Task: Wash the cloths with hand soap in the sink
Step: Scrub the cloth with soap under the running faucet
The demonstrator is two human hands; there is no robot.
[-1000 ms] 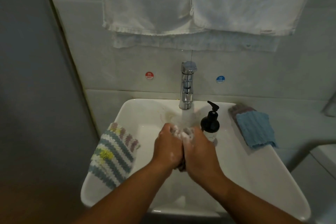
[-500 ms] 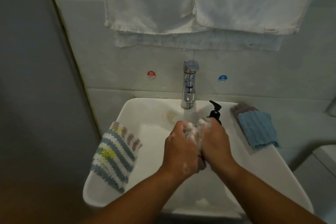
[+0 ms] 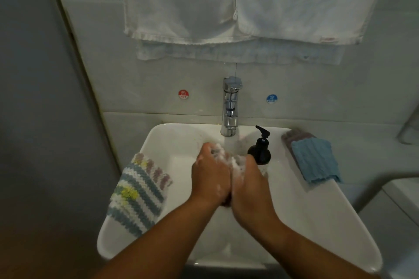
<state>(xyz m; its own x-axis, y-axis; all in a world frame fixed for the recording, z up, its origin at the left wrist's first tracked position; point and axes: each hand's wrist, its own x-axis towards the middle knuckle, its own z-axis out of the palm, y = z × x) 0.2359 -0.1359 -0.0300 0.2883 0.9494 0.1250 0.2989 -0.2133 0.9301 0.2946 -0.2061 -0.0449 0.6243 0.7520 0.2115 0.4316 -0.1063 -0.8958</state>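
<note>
Cloth [image 3: 235,164] between left hand [image 3: 210,179], right hand [image 3: 249,190]

What your hands cover
Your left hand [image 3: 210,179] and right hand [image 3: 249,186] hide nearly all of the cloth [image 3: 226,202] under knuckles and foam, and your fingers curl out of sight on the far side. The right hand also covers the lower left of the soap bottle [image 3: 260,152]. The top edge cuts off the white towels [image 3: 181,7]. The purple cloth [image 3: 294,137] lies mostly beneath the blue cloth [image 3: 314,161].
</note>
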